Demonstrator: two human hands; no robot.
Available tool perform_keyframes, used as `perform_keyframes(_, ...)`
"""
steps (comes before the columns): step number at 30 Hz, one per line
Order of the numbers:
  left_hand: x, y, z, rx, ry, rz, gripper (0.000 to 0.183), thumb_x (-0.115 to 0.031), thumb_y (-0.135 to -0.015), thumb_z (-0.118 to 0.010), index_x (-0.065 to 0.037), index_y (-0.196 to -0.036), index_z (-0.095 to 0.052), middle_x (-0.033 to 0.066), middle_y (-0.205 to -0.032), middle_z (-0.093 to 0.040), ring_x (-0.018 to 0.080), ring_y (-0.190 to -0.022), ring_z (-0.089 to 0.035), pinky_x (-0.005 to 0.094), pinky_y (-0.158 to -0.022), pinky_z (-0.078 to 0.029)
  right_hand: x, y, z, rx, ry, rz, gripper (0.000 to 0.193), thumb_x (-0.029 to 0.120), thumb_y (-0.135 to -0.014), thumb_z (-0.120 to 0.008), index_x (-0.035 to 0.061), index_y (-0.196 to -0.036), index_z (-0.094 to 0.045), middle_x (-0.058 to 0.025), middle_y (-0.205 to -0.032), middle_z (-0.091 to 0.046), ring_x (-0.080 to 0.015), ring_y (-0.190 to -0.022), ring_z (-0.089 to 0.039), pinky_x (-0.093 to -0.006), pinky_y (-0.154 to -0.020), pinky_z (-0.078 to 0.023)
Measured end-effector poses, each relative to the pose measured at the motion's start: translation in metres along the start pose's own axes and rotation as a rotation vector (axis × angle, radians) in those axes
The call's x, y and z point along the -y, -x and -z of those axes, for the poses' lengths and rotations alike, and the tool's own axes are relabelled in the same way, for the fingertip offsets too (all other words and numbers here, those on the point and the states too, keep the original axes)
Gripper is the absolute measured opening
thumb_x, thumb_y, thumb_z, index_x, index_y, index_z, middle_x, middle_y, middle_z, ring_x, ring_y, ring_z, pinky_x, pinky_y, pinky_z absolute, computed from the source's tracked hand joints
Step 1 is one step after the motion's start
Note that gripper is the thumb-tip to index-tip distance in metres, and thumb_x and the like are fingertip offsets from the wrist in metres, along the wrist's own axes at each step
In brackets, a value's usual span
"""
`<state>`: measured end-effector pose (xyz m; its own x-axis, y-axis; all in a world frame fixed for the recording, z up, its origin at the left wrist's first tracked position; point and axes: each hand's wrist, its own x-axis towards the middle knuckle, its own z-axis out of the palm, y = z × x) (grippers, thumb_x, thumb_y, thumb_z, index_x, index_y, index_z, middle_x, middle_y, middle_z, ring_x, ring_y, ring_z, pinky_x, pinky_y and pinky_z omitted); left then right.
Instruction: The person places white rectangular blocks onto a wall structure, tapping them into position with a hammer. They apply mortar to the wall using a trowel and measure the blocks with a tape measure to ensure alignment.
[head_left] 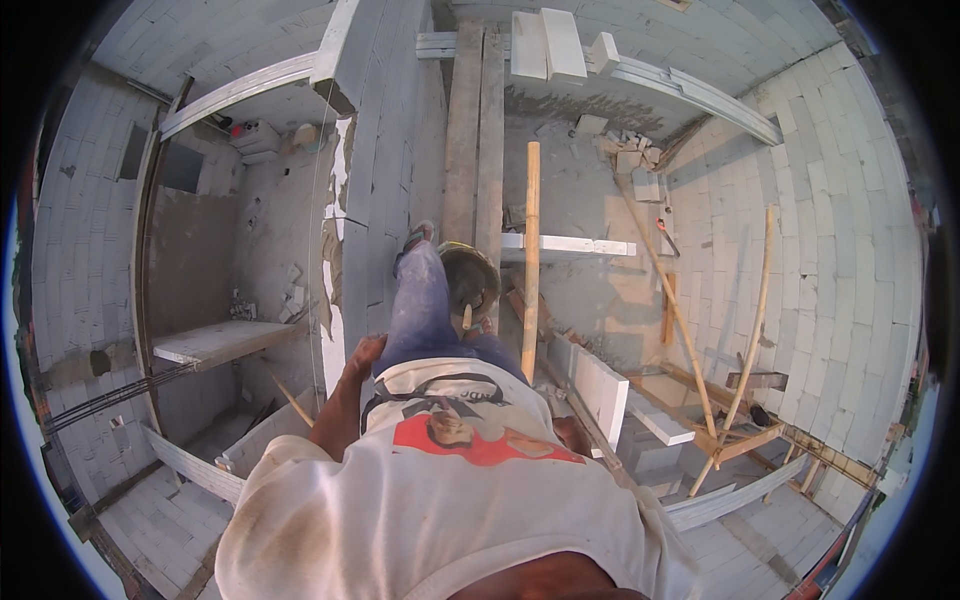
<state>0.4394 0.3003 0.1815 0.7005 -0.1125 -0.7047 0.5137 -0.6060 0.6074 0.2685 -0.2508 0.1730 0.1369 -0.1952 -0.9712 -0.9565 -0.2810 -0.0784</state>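
Observation:
My left hand point(369, 352) hangs low beside my hip, near the grey block wall point(375, 190); its fingers are too small to read, and I cannot tell whether it touches the wall. Of my right arm, only a dark patch of skin point(572, 436) shows past the shirt's edge, and that hand is hidden. Between my legs stands a dark bucket point(487, 262) with a mortar-stained rim. A short, light-coloured handle point(467, 317) sticks up at its near side, its tool hidden. My left leg is forward, on wooden planks or the wall top.
Long planks point(464, 150) stretch ahead. An upright bamboo pole point(532, 250) stands right of the bucket. White blocks point(548, 47) sit on a far beam, with more blocks point(590, 385) at right. Leaning poles point(750, 330) and broken blocks point(632, 155) occupy the lower room. A thin string point(318, 170) runs along the wall.

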Motion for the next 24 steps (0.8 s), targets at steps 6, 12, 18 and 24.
perform_keyframes(6, -0.046, -0.059, 0.014, 0.105, 0.663, 0.252, 0.052, -0.042, -0.105, -0.056, -0.001, -0.135, -0.065, 0.0192, -0.132, -0.07, 0.0269, -0.114, -0.068, 0.0393, -0.102, -0.051, 0.07, -0.013, 0.011, -0.032, -0.13, 0.054, 0.027, 0.023, -0.085, -0.07, -0.0041, -0.085, -0.074, -0.0137, -0.072, -0.069, -0.0224, -0.058, -0.066, -0.0407, -0.054, -0.052)
perform_keyframes(12, -0.131, -0.144, 0.069, 0.113, 0.516, 0.195, 0.064, -0.051, -0.102, -0.058, 0.003, -0.136, -0.064, 0.0169, -0.124, -0.071, 0.0258, -0.112, -0.066, 0.0385, -0.102, -0.049, 0.226, -0.041, 0.035, -0.146, -0.018, 0.244, 0.03, 0.021, -0.081, -0.07, -0.0057, -0.093, -0.073, -0.0138, -0.074, -0.07, -0.0218, -0.063, -0.069, -0.0397, -0.055, -0.054)
perform_keyframes(18, -0.298, -0.236, 0.153, 0.132, 0.19, -0.082, 0.066, -0.056, -0.101, -0.059, 0.002, -0.13, -0.067, 0.014, -0.123, -0.07, 0.0228, -0.112, -0.063, 0.0365, -0.1, -0.049, 0.47, 0.019, 0.038, -0.071, 0.003, 0.511, 0.039, 0.021, -0.083, -0.07, -0.0045, -0.113, -0.068, -0.0124, -0.08, -0.069, -0.0205, -0.069, -0.069, -0.0374, -0.062, -0.055)
perform_keyframes(24, -0.44, -0.317, 0.211, 0.257, 0.528, -0.149, 0.061, -0.05, -0.106, -0.053, 0.004, -0.135, -0.06, 0.0159, -0.12, -0.069, 0.0274, -0.113, -0.066, 0.0433, -0.104, -0.05, 0.689, 0.091, 0.015, 0.136, -0.041, 0.776, 0.046, 0.022, -0.09, -0.07, -0.0027, -0.128, -0.061, -0.0102, -0.09, -0.068, -0.0169, -0.069, -0.065, -0.0348, -0.061, -0.054)
